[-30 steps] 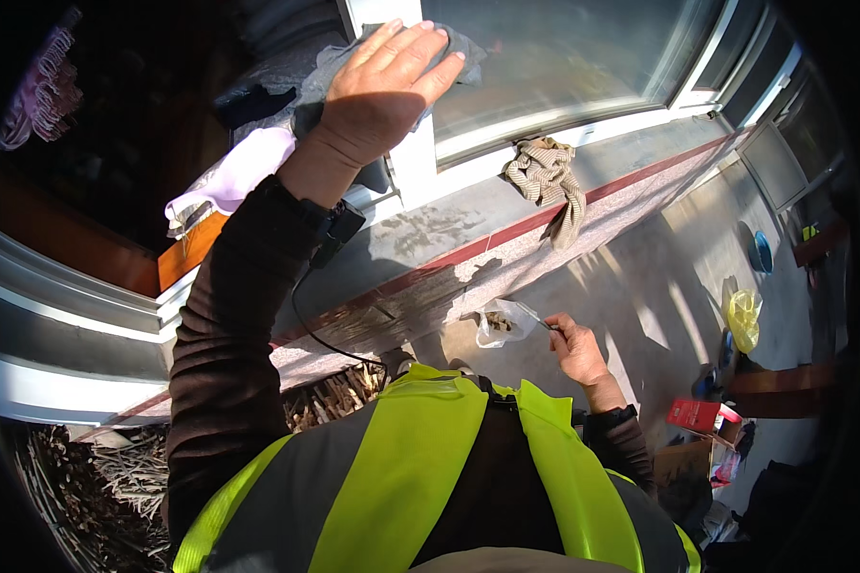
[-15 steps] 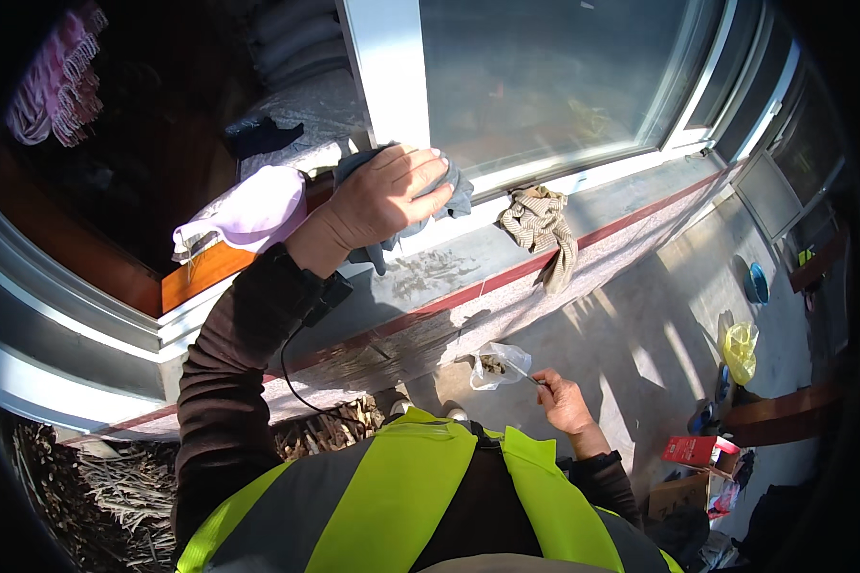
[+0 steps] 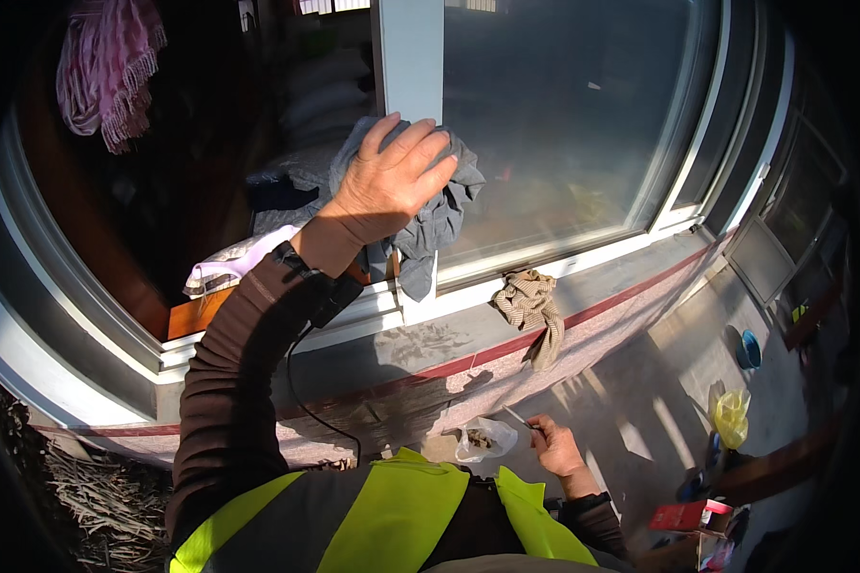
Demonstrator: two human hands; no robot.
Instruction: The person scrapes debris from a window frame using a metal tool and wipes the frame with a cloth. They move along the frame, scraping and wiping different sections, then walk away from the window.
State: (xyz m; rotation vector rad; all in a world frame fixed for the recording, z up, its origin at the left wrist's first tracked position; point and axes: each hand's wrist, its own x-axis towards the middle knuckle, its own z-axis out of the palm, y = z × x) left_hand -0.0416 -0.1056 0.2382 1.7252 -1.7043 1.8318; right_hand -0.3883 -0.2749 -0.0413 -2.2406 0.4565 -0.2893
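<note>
My left hand (image 3: pixel 390 186) presses a crumpled grey cloth (image 3: pixel 437 224) against the white upright (image 3: pixel 411 57) of a window frame, its fingers bent over the fabric. Part of the cloth hangs down toward the sill. Low on the right, my right hand (image 3: pixel 556 447) grips a thin, pale, stick-like tool (image 3: pixel 518 417) pointing up and left; its exact kind is too small to tell. A brown striped cloth (image 3: pixel 528 304) lies on the grey sill (image 3: pixel 392 349) and droops over its red edge. Below it, near the tool, is a clear plastic bag (image 3: pixel 487 439) with small brownish bits inside.
A lilac item (image 3: pixel 258 256) rests inside the open window at left, below a hanging pink fringed scarf (image 3: pixel 110 67). A black cable (image 3: pixel 296 392) trails from my left wrist. Sticks (image 3: pixel 115 506) are piled at lower left. A yellow bag (image 3: pixel 732 418), blue basin (image 3: pixel 750 350) and red box (image 3: pixel 683 517) stand at right.
My view has tilted up. My left hand and the grey cloth have moved higher up the white upright. The tool in my right hand now points more up and left, past the clear bag.
</note>
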